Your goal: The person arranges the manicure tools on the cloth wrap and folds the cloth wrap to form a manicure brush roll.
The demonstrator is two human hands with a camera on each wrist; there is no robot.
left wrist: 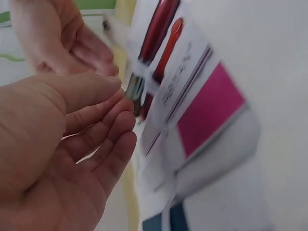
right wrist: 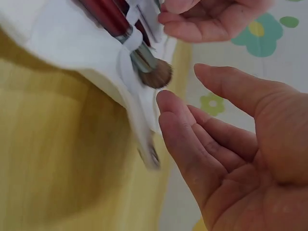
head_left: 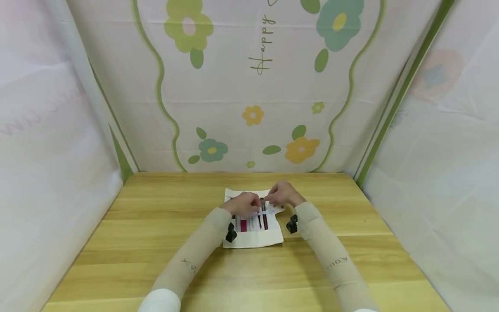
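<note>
An unfolded white cloth roll-up pouch (head_left: 253,239) lies on the table with slim tools under its straps. Among them are a makeup brush (right wrist: 153,72) with a dark red handle and brown bristles, a thinner red-handled tool (left wrist: 168,50) and a magenta piece (left wrist: 211,108). My right hand (right wrist: 226,139) is beside the bristles, thumb and fingers apart and nothing between them. Over the pouch's upper part hovers my left hand (left wrist: 72,130), its fingers loosely bent near the brush head, with no held thing visible. The left hand covers part of the pouch in the head view.
The wood-grain table (head_left: 156,216) extends around the pouch. Beyond it hangs a flower-printed cloth (head_left: 234,86), with pale cloth walls on both sides. A small flap with a snap (right wrist: 151,154) sticks out from the pouch's right edge.
</note>
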